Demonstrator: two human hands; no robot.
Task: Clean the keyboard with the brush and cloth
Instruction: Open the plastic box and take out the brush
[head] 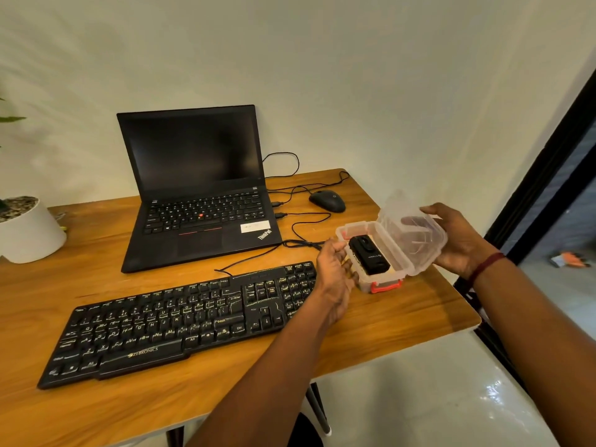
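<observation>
Opening the kit box beside the keyboard (180, 321).
Left hand (333, 279) is gripping the clear box (387, 256); right hand (458, 240) is holding its lid (416, 227) back. Risk: box tipping, black brush tool (369, 254) spilling out.

The left hand (333, 269) covers the right end of the black Zebronics keyboard (180, 321). The white round plant pot (30, 232) is cut by the left edge. Lettering on the black oblong device (369, 254) inside the clear plastic box (387, 253) is too small, perhaps a brand.
</observation>
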